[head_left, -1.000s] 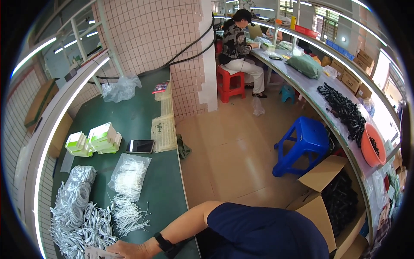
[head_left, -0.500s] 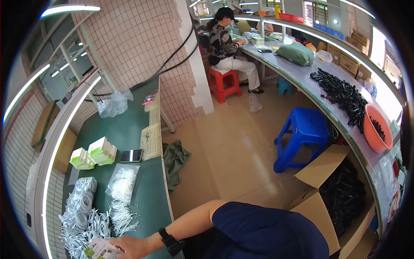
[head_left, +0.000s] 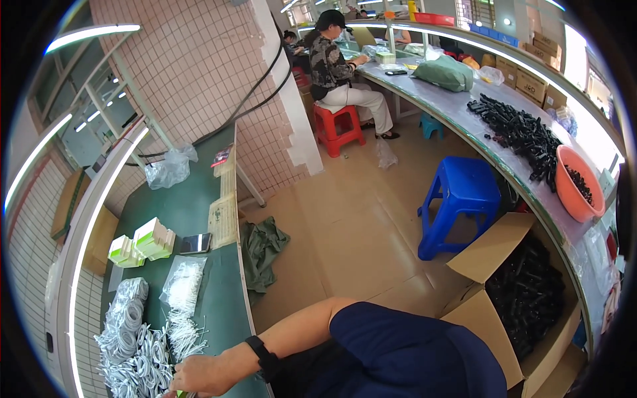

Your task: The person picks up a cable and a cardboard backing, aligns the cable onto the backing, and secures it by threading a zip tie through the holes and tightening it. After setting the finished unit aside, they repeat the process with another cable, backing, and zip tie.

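My right hand [head_left: 201, 375] is at the bottom edge, its fingers closed and pointing down. A sliver of a white-and-green card [head_left: 180, 394] shows under them; the rest is cut off by the edge of the picture. Beside the hand lies a heap of coiled white cables [head_left: 142, 361], with more coils in clear wrap [head_left: 126, 305] behind it. Just beyond my fingers are loose thin white strips [head_left: 186, 335], spilling from a clear plastic bag [head_left: 184, 282]. My left hand is not in view.
On the green table [head_left: 219, 292] stand stacks of white-and-green boxes [head_left: 154, 237] and a phone [head_left: 195, 243]. A blue stool [head_left: 461, 199] and an open carton [head_left: 488, 331] of black parts are to the right. A co-worker [head_left: 332, 66] sits at the far bench.
My right hand has turned and shifted slightly right; the card it holds, plainly seen before, is now mostly out of the picture. The whole view has shifted a little.
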Tool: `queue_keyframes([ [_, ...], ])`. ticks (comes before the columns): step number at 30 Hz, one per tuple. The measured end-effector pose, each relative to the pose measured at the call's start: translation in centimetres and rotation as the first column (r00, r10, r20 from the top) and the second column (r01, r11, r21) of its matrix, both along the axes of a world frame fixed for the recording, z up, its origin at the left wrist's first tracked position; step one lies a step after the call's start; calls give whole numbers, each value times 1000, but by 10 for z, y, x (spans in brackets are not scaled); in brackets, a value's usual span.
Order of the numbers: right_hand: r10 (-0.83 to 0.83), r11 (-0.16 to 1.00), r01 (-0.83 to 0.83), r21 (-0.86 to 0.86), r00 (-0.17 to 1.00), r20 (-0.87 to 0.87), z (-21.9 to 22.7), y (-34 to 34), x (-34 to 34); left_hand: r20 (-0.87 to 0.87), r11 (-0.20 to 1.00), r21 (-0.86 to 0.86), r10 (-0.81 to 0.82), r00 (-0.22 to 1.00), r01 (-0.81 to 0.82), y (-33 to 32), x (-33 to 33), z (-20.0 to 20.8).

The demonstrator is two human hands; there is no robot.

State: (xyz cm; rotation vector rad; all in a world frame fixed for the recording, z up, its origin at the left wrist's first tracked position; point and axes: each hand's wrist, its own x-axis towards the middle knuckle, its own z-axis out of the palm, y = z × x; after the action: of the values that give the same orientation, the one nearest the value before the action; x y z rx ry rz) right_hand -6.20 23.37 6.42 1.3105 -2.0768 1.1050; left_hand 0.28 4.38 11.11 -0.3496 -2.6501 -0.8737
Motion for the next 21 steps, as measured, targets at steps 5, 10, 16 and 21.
queue_keyframes([
  [5,84,996,-84,0,995,48,-5,-4,-11,-300,926,-342,56,952,-162,11,8,16],
  [10,207,938,-97,-333,927,312,-15,-10,-12,-308,944,-138,247,919,-300,3,6,1],
  [16,238,901,-3,-433,839,489,-20,-2,-13,54,896,398,194,979,-199,-24,-7,-36],
  [21,283,896,-22,-443,798,532,-28,-9,-5,346,881,359,181,921,-308,-43,-15,-49],
])
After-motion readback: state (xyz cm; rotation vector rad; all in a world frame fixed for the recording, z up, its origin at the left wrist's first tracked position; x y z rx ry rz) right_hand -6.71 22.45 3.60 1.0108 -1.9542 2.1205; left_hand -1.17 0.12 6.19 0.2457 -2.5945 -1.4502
